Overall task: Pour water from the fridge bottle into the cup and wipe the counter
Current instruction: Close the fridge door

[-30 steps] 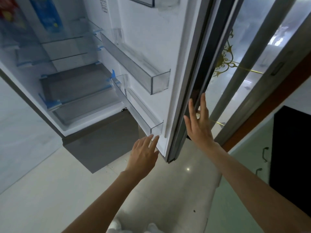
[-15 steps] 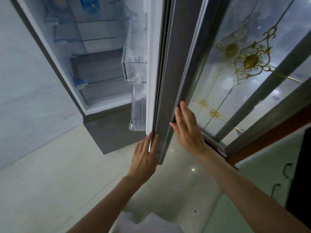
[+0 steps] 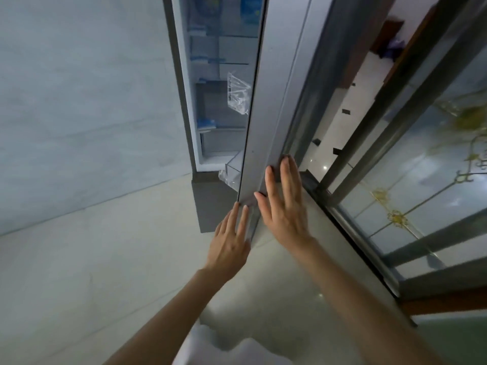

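A: Looking down, we had both hands on the fridge door [image 3: 274, 106], which stood nearly closed, with only a narrow slot of the lit interior [image 3: 224, 83] showing to its left.

B: How did we have the right hand [image 3: 286, 206]?

A: Flat against the door's grey outer face near its lower corner, fingers straight and slightly spread, holding nothing.

B: And the left hand [image 3: 232, 238]?

A: Lower and just beside it, fingers straight and close together, their tips touching the bottom edge of the door. It held nothing either.

B: Could we see the bottle?

A: No. Through the gap we saw glass shelves [image 3: 224, 63] with blue trim, a blue packet [image 3: 250, 9] up high and the clear corner of a door bin [image 3: 238, 93], but we could not tell where the bottle stood. The cup and the counter were out of view as well.

B: What lay around us?

A: A pale wall [image 3: 87, 101] on the left, a glossy light floor [image 3: 79, 272] beneath, and on the right a sliding glass door [image 3: 421, 180] in a dark frame with gold ornament on the pane.
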### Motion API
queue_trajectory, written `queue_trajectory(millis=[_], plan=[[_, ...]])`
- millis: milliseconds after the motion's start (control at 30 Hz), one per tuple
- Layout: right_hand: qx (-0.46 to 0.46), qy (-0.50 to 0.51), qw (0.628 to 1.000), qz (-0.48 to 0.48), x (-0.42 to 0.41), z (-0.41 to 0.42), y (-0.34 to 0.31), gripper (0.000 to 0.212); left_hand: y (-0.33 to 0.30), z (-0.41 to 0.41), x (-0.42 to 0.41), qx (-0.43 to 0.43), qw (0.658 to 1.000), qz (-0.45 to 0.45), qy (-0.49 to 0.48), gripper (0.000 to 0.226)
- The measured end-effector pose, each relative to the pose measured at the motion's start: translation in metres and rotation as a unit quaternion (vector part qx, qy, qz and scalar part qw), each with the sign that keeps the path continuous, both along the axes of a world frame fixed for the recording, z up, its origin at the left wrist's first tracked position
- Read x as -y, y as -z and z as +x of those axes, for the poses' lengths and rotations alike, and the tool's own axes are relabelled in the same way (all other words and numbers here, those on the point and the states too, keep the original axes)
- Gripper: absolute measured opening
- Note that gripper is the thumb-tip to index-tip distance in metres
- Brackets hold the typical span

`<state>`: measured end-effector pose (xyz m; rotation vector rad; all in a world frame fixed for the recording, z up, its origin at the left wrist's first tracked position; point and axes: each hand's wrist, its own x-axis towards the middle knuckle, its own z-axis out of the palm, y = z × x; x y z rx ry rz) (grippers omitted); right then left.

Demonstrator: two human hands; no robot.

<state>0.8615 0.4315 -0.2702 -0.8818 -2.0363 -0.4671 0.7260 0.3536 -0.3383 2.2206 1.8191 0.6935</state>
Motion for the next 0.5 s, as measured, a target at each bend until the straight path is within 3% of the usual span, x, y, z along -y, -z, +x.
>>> queue_trajectory(millis=[500], plan=[[-0.001, 0.068, 0.998, 0.005, -0.099, -0.149, -0.01, 0.087, 0.003, -0.154, -0.103, -0.045, 0.998, -0.03, 0.018, 0.075]])
